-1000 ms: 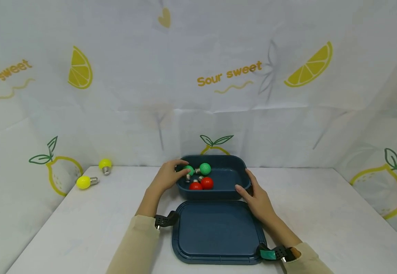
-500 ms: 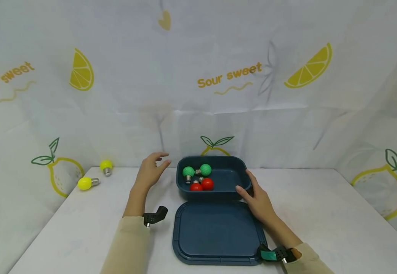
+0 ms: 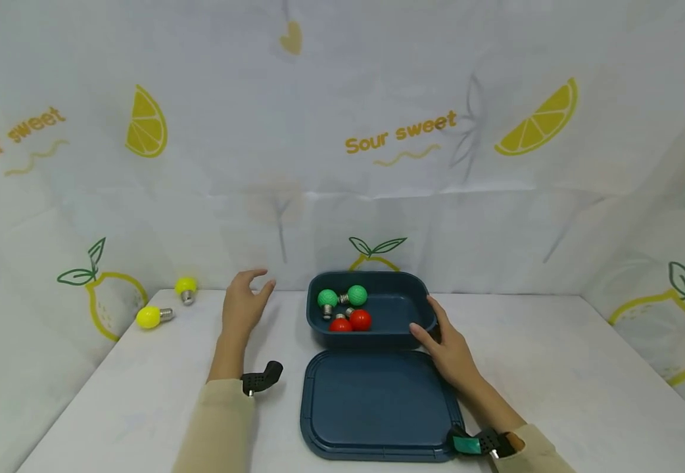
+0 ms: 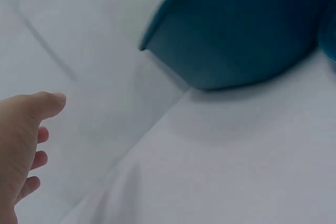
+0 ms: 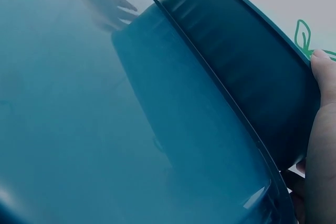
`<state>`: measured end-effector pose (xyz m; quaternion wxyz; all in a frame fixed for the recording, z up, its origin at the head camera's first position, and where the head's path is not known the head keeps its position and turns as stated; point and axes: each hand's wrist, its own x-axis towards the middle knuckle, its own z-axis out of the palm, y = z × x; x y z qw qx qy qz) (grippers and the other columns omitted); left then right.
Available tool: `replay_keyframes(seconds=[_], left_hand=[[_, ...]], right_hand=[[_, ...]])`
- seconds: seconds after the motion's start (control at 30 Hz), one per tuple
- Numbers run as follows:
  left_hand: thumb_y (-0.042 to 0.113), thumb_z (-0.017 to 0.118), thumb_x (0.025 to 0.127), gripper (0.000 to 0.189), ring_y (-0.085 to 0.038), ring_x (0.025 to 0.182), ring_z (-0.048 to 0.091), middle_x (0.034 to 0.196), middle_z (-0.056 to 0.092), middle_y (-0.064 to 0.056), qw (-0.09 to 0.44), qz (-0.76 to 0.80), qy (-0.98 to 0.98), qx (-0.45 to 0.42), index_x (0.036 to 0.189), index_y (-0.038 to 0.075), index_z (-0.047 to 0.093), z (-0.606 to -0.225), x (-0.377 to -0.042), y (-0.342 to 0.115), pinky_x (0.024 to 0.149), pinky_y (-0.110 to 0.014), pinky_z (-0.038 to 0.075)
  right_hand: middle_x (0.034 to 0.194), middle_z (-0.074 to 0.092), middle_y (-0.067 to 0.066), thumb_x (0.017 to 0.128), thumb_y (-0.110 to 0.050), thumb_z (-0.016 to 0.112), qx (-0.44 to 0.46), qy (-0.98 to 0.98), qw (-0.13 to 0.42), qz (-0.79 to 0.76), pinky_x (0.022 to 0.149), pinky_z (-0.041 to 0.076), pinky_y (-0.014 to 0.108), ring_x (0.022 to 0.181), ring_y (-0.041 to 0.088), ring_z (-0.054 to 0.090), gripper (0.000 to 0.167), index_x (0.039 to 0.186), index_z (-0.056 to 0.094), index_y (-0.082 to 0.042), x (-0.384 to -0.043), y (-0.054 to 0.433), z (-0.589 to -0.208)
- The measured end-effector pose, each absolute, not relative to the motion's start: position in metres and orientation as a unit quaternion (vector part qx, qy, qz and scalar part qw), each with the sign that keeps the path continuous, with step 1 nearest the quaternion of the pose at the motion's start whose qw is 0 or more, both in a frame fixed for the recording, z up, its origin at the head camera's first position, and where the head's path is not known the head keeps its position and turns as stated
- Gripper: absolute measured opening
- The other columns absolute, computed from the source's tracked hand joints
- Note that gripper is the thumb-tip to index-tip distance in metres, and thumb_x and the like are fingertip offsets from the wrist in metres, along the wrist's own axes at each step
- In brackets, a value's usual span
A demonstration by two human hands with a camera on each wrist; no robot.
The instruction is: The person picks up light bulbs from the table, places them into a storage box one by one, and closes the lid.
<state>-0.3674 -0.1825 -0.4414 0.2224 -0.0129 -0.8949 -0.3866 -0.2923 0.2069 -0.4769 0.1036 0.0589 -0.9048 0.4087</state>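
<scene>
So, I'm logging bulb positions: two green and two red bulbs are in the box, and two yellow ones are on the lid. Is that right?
Not the lid: the head view shows the two yellow bulbs on the table, left of the box. The rest stands.

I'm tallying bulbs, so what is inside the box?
Two green bulbs and two red bulbs lie in the left part of the box. Its front wall hides part of a red one and the nearest floor.
</scene>
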Motion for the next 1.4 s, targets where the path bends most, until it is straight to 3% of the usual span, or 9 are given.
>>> replay_keyframes(seconds=[0.67,0.97,1.23,1.4], left_hand=[[0.033,0.067,0.097,0.044,-0.039,0.137,0.050,0.141,0.058,-0.021,0.198,-0.412,-0.889,0.022,0.130,0.004,0.065,-0.485,-0.352,-0.176,0.115,-0.054,0.041],[0.033,0.065,0.098,0.061,-0.042,0.144,0.039,0.152,0.043,-0.024,0.183,-0.448,-0.874,0.038,0.148,0.003,0.046,-0.472,-0.333,-0.183,0.118,-0.058,0.034],[0.024,0.069,0.095,0.059,-0.046,0.148,0.029,0.157,0.032,-0.027,0.257,-0.423,-0.867,0.060,0.145,0.001,0.047,-0.461,-0.315,-0.220,0.119,-0.063,0.029],[0.018,0.074,0.090,0.058,-0.049,0.144,0.031,0.153,0.036,-0.029,0.361,-0.400,-0.837,0.090,0.139,-0.002,0.052,-0.459,-0.306,-0.249,0.119,-0.063,0.027]], right_hand=[[0.155,0.046,0.023,0.101,-0.044,0.057,0.078,-0.890,0.110,0.436,0.109,0.041,0.064,0.135,0.043,0.053,0.076,0.163,0.018,-0.024,-0.297,0.199,-0.484],[0.156,0.045,0.023,0.101,-0.046,0.056,0.072,-0.893,0.106,0.431,0.109,0.041,0.064,0.136,0.043,0.052,0.076,0.163,0.018,-0.023,-0.298,0.199,-0.483],[0.156,0.045,0.024,0.101,-0.047,0.055,0.073,-0.894,0.112,0.429,0.109,0.041,0.064,0.135,0.043,0.053,0.076,0.163,0.017,-0.024,-0.297,0.206,-0.481],[0.152,0.049,0.025,0.101,-0.045,0.056,0.074,-0.892,0.114,0.432,0.107,0.043,0.063,0.131,0.043,0.056,0.075,0.163,0.018,-0.023,-0.295,0.208,-0.481]])
